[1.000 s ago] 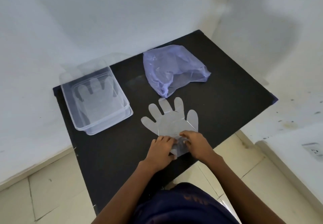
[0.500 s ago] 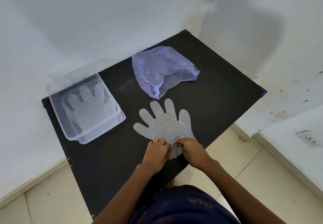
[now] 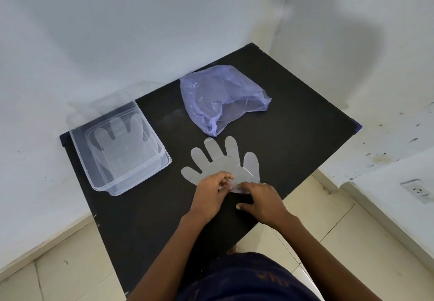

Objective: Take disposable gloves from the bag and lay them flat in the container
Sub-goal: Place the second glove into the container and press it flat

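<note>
On black table (image 3: 293, 122), clear glove (image 3: 225, 162) lies flat, fingers spread.

left hand (image 3: 209, 192) bare | right hand (image 3: 262, 201) bare | forearms unsleeved | dark navy garment (image 3: 246, 279), faint orange print

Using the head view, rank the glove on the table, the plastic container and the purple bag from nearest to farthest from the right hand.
Measured from the right hand:
1. Glove on the table: under the fingertips, just ahead of the hand.
2. Purple bag: farther back on the table, beyond the glove.
3. Plastic container: off to the left, past the left hand.
The bag and container are close to call.
</note>
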